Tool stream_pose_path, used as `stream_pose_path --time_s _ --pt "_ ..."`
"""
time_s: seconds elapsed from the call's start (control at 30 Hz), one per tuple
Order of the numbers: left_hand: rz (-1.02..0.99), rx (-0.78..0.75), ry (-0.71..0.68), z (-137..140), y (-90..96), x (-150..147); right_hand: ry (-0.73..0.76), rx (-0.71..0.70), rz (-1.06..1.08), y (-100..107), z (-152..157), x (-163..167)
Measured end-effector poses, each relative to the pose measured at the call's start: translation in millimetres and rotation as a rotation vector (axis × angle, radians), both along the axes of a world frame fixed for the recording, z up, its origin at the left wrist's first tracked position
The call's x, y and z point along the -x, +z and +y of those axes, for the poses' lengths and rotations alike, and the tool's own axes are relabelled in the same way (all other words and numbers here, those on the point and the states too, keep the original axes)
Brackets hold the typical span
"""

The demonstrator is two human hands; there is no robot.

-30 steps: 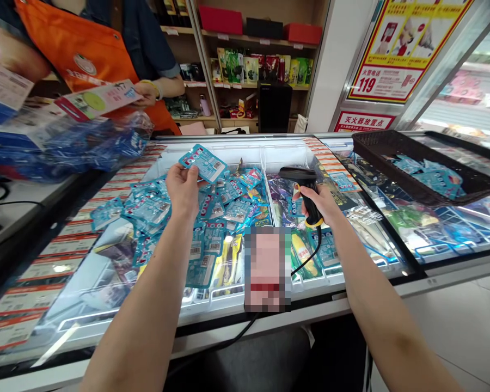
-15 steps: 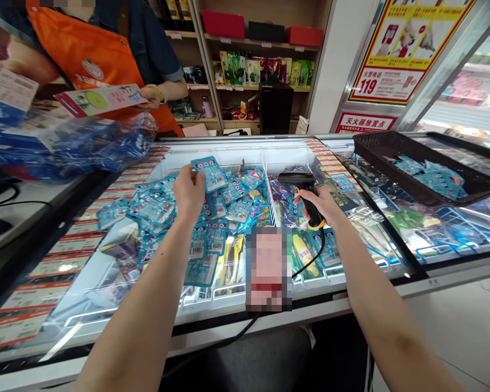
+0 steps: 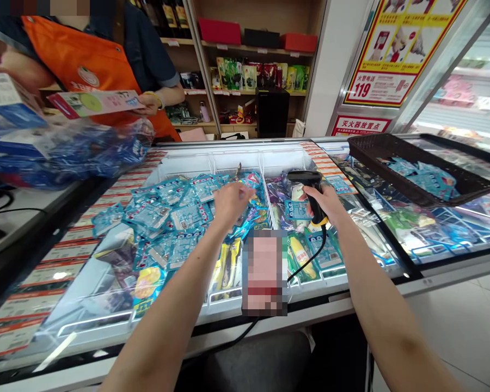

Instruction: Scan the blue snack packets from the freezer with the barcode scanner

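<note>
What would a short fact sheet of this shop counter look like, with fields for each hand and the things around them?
Place: shop, glass-topped chest freezer
Left hand: over the pile of blue packets, fingers spread, holding nothing that shows
Right hand: gripping a black barcode scanner with a yellow band, cable hanging
Far right: dark basket holding more blue packets
Other person: orange apron, holding a flat box

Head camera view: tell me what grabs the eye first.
A heap of blue packets covers the glass lid of a chest freezer, and the left hand reaches over it. The right hand grips a black barcode scanner beside the heap. Far right, a dark basket holds more blue packets.
</note>
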State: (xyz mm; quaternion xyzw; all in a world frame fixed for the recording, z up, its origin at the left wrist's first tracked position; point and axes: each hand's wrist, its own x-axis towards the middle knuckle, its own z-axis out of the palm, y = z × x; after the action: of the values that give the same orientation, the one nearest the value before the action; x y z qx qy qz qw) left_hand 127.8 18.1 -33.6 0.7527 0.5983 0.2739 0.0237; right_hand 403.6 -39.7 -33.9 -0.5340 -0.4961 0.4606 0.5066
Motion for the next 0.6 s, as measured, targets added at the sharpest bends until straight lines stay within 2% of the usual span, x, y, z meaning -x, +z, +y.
stream_pose_path --time_s 0.1,0.27,0.43,0.5,0.6 --pt "0.026 0.205 -0.157 -3 -10.7 -46 0.009 -0.007 -0.019 0 0 -3" --pt "0.066 0.276 -0.208 -4 -28.0 -88 0.004 -0.010 -0.040 -6 -3 -6" --pt "0.010 0.282 -0.286 3 -34.9 -89 0.031 -0.017 -0.030 -1 -5 -2" --pt "-0.111 0.317 -0.289 7 -35.6 -81 0.029 -0.028 -0.030 2 -5 -2" --pt "-0.415 0.310 -0.222 11 -35.3 -62 0.024 -0.008 -0.041 3 -6 -2"
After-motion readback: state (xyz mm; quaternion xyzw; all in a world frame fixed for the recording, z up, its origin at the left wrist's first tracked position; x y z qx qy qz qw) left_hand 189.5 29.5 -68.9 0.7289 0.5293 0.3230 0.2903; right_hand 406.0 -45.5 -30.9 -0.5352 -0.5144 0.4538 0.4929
